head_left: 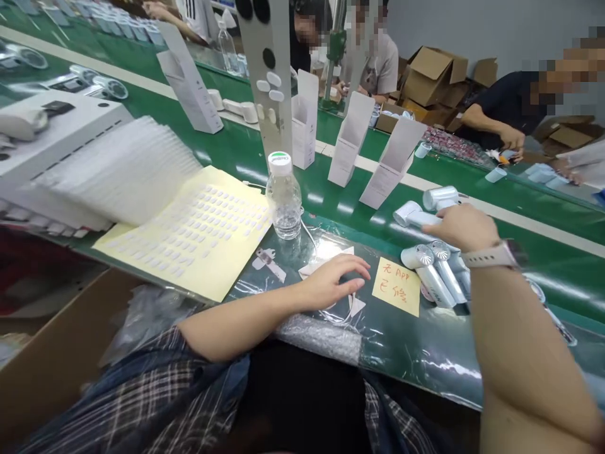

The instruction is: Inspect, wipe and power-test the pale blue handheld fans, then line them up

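Observation:
My left hand (331,282) rests low over the table mat with its fingers apart and loosely bent, holding nothing. Under and around it lie a white cable (309,233) and white paper scraps (358,306). A yellow note (397,287) with red handwriting lies just right of its fingertips. Farther out, my right hand (466,226) is closed around the handle of a light-blue hair-dryer-shaped device (409,214); its fingers are partly hidden. Behind that sits a similar device (440,197). Several more shiny devices (437,277) lie heaped below my right wrist.
A clear bottle (284,202) stands beside a yellow sheet of white stickers (212,233). White foam sleeves (127,170) are stacked left. Open white boxes (350,142) stand along the green conveyor belt (326,195). A metal post (271,75) rises ahead. Co-workers sit across.

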Demonstrator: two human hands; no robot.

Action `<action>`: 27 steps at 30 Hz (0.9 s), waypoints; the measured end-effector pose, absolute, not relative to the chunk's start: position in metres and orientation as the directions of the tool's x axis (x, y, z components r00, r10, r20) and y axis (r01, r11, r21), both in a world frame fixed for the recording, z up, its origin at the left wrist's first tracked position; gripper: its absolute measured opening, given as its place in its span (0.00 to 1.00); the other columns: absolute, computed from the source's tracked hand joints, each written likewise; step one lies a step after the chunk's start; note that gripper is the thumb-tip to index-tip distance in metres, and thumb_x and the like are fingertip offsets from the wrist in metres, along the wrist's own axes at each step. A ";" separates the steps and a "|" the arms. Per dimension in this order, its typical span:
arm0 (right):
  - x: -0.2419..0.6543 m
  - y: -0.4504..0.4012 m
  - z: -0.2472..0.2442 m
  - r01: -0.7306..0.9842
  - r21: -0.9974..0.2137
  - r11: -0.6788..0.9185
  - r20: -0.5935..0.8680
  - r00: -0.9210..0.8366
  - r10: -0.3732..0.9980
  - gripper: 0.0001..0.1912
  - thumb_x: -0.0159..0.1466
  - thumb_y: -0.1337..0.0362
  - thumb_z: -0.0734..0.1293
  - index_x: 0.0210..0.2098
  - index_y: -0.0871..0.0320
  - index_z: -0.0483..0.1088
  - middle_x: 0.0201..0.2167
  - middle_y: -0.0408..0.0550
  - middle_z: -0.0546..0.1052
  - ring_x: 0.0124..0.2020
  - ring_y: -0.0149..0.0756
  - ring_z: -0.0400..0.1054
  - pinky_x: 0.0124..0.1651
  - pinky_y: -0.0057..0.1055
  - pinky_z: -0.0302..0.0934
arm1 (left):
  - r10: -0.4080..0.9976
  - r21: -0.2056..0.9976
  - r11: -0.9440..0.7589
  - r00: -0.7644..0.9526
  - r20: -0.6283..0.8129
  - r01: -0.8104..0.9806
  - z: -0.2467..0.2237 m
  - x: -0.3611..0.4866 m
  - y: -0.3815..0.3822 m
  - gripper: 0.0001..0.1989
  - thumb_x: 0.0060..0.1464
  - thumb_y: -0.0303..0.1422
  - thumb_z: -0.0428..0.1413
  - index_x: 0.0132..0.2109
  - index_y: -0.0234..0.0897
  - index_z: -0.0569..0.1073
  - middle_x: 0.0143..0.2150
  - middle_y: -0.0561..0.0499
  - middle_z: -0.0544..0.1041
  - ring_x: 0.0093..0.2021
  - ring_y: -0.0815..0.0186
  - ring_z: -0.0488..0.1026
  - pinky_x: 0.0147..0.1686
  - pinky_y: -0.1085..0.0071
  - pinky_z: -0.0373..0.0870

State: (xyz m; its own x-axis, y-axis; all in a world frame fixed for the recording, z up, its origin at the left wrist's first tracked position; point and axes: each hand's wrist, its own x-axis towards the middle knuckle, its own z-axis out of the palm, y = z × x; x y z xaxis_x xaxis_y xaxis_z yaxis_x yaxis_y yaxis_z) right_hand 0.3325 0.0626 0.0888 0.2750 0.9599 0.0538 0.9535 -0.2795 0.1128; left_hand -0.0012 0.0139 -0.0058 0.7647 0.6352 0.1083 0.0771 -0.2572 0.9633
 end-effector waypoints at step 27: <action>0.186 -0.082 0.030 0.675 -0.735 -0.062 0.057 0.153 0.987 0.15 0.76 0.48 0.63 0.48 0.52 0.72 0.49 0.58 0.83 0.47 0.51 0.79 0.45 0.45 0.72 | 0.779 0.625 0.447 0.622 0.080 -0.640 0.003 -0.001 0.024 0.28 0.43 0.48 0.67 0.47 0.34 0.84 0.47 0.42 0.84 0.45 0.55 0.80 0.44 0.62 0.79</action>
